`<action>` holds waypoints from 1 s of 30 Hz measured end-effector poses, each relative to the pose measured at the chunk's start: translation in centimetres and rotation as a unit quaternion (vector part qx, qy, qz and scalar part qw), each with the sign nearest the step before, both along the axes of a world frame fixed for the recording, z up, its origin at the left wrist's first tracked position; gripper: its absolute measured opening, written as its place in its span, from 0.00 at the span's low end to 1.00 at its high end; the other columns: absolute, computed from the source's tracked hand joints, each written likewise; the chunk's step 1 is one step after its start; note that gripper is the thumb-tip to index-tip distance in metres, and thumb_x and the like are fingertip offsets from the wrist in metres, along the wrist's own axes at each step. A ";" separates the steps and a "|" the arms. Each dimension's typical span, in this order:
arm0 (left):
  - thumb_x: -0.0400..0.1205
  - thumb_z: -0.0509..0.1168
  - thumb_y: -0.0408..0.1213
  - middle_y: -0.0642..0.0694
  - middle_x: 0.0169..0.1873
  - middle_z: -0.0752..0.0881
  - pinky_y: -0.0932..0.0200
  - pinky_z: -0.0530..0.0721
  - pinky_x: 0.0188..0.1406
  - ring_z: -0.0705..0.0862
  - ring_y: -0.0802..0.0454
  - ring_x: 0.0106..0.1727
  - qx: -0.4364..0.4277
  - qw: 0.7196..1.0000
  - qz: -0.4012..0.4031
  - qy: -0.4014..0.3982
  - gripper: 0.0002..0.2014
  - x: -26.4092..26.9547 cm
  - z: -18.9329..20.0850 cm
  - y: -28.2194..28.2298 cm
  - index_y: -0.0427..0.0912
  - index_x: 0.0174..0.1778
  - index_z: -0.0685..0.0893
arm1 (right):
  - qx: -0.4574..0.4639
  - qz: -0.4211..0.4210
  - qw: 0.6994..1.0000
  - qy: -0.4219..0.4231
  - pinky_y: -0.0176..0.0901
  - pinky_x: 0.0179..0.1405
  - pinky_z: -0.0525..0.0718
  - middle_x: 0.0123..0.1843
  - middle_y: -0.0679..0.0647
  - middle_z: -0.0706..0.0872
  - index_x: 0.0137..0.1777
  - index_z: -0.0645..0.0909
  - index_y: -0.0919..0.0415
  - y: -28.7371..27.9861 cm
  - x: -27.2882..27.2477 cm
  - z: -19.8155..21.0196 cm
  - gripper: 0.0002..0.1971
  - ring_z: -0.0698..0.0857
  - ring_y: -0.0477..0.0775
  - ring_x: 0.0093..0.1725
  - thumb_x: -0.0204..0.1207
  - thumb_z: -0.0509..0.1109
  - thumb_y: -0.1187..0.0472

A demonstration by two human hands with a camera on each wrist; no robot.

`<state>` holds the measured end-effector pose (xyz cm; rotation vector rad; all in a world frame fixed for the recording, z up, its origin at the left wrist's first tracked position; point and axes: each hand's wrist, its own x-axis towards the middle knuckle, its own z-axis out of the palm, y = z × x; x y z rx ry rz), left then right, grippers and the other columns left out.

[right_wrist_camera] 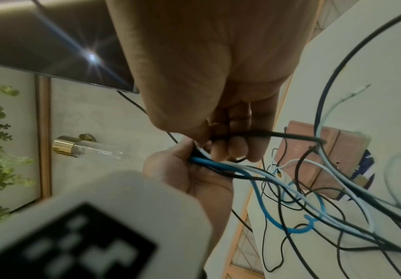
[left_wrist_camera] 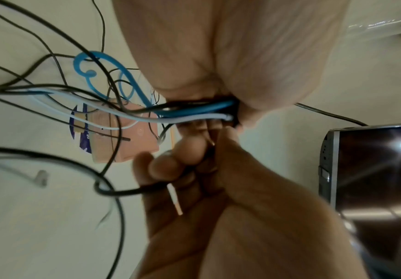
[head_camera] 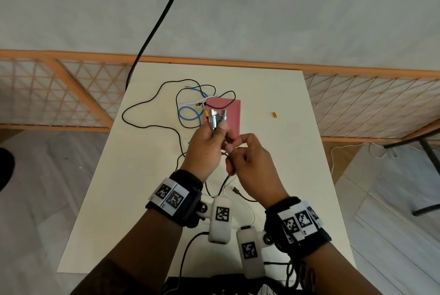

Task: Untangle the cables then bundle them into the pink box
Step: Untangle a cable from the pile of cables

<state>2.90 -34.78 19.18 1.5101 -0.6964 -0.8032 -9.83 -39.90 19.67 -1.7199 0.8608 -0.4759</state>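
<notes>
My left hand (head_camera: 217, 128) is raised over the white table (head_camera: 273, 163) and grips a bunch of cable ends, their metal plugs (head_camera: 217, 115) sticking up above the fingers. Blue, white and black strands (left_wrist_camera: 201, 112) run out of its fist. Just right of it, my right hand (head_camera: 232, 149) pinches a black cable (right_wrist_camera: 278, 134) with curled fingers. The pink box (head_camera: 232, 113) lies flat behind both hands, with black strands crossing it. A blue cable (head_camera: 188, 116) and long black loops (head_camera: 147, 101) stay tangled on the table to its left.
A small yellow piece (head_camera: 275, 115) lies right of the box. A thick black cord (head_camera: 164, 15) hangs down from above to the table's far left corner. A loose black plug (head_camera: 235, 190) rests near my wrists. A wooden lattice fence (head_camera: 371, 104) runs behind the table.
</notes>
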 end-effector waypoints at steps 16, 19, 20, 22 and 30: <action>0.85 0.74 0.48 0.52 0.23 0.74 0.62 0.72 0.32 0.71 0.58 0.27 0.007 0.977 -0.142 -0.157 0.16 1.0 2.1 1.8 0.48 0.34 0.83 | 0.285 0.039 0.940 -0.185 0.36 0.20 0.60 0.29 0.53 0.64 0.42 0.74 0.56 -0.4 -1.2 1.3 0.15 0.59 0.47 0.25 0.90 0.56 0.54; 0.86 0.73 0.43 0.57 0.18 0.70 0.61 0.68 0.26 0.66 0.57 0.21 0.007 0.996 0.074 -0.055 0.16 1.5 1.4 0.8 0.43 0.34 0.81 | 0.261 0.064 0.955 -0.129 0.35 0.22 0.59 0.29 0.51 0.65 0.48 0.71 0.59 -0.7 -1.6 1.1 0.14 0.58 0.47 0.25 0.89 0.58 0.48; 0.87 0.73 0.43 0.57 0.18 0.68 0.60 0.65 0.25 0.64 0.56 0.20 -0.005 0.990 0.138 0.015 0.15 2.0 1.2 0.4 0.38 0.39 0.81 | 0.246 0.075 0.960 -0.110 0.35 0.22 0.58 0.29 0.51 0.65 0.48 0.72 0.60 -0.7 -1.8 1.0 0.15 0.58 0.47 0.24 0.90 0.58 0.49; 0.87 0.72 0.47 0.55 0.20 0.69 0.58 0.65 0.25 0.65 0.55 0.20 -0.006 0.988 0.150 0.030 0.16 2.7 1.0 0.3 0.39 0.43 0.79 | 0.199 0.075 0.974 -0.081 0.36 0.23 0.58 0.29 0.51 0.65 0.46 0.74 0.58 -0.7 -1.9 1.0 0.15 0.59 0.47 0.24 0.93 0.57 0.53; 0.69 0.86 0.52 0.55 0.33 0.88 0.71 0.82 0.39 0.85 0.66 0.35 0.046 0.990 0.100 -0.091 0.29 -0.8 -0.1 0.8 0.41 0.55 0.79 | 0.052 -0.005 0.998 -0.029 0.39 0.25 0.71 0.27 0.51 0.77 0.46 0.81 0.55 -0.8 -0.9 0.9 0.16 0.71 0.46 0.24 0.92 0.58 0.53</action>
